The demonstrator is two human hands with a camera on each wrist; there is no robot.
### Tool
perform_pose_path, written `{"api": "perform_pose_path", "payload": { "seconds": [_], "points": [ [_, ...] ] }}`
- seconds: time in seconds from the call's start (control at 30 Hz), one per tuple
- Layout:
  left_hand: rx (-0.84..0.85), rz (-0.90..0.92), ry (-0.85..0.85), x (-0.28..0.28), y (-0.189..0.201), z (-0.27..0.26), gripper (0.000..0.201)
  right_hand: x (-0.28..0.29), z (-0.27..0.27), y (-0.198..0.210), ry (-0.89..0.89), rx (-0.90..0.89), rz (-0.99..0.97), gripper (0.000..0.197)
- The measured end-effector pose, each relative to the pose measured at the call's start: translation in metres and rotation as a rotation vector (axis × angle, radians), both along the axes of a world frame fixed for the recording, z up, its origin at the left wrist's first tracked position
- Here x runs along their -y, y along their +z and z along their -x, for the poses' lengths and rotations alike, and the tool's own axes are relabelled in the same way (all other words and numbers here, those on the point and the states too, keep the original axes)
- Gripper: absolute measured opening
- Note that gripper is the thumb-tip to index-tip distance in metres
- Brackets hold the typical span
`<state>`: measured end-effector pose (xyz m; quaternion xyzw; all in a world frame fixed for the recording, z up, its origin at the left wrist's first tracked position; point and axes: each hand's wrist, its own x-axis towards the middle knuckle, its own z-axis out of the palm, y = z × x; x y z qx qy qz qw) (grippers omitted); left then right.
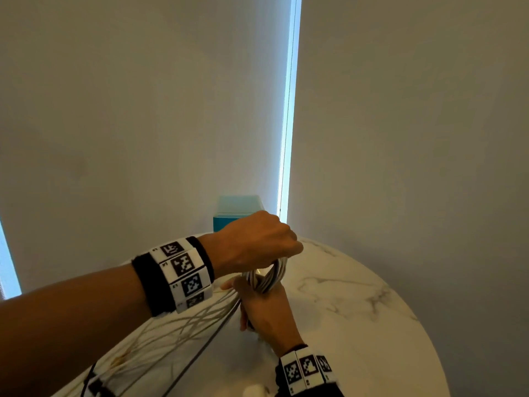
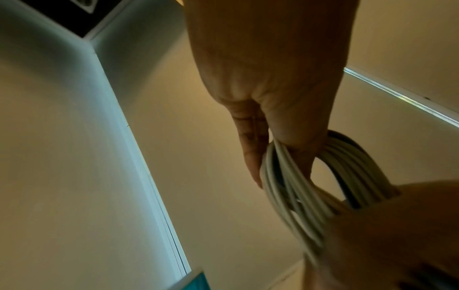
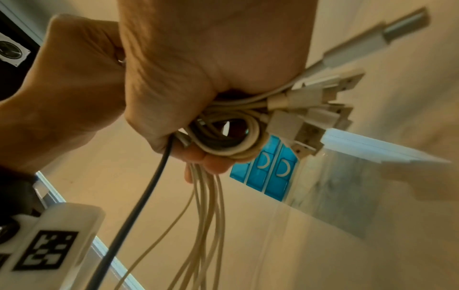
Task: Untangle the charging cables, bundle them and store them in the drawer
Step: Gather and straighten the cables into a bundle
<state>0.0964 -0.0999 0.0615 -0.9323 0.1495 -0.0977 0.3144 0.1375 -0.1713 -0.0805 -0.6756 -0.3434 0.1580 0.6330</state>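
Several white charging cables and one dark cable are wound into a coil (image 1: 275, 274) above the round marble table (image 1: 357, 305). My left hand (image 1: 282, 257) reaches across from the left and grips the top of the cable loop (image 2: 347, 162). Below it, my right hand (image 1: 263, 308) holds the coil (image 3: 231, 141) in a fist, with the USB plugs (image 3: 310, 117) sticking out past it. The loose cable lengths (image 1: 186, 325) and the dark cable (image 1: 206, 348) trail down-left over the table. A blue drawer unit (image 1: 237, 216) stands behind my hands at the table's far edge.
Blinds hang close behind the table, with a bright gap (image 1: 289, 110) between them. A small white object (image 1: 253, 391) lies at the table's near edge. A dark cable end (image 1: 94, 385) lies at the lower left. The drawer fronts (image 3: 270, 172) have white crescent handles.
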Motion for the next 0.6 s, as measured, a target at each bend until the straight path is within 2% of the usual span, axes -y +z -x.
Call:
{"api": "perform_pose_path", "payload": {
  "seconds": [0.1,0.17,0.23,0.33,0.5,0.6],
  "points": [
    [0.138,0.497,-0.028,-0.012,-0.003,-0.004,0.016,0.004,-0.005,0.001,-0.128,-0.040,-0.101,0.031],
    [0.065,0.842,0.041,-0.022,-0.005,-0.007,0.018,0.005,-0.009,0.000,-0.203,-0.084,-0.133,0.033],
    [-0.004,1.004,0.059,-0.028,-0.009,-0.008,0.028,0.006,-0.012,-0.002,-0.227,-0.118,-0.164,0.034],
    [0.075,0.972,0.043,-0.030,-0.014,-0.008,0.025,0.005,-0.012,-0.001,-0.213,-0.099,-0.152,0.041],
    [0.208,0.686,0.064,-0.026,-0.009,-0.007,0.023,0.008,-0.010,0.001,-0.091,-0.083,-0.020,0.044],
    [0.236,0.715,0.019,-0.017,-0.011,-0.009,0.018,0.010,-0.009,0.002,-0.052,-0.109,0.038,0.048]
  ]
}}
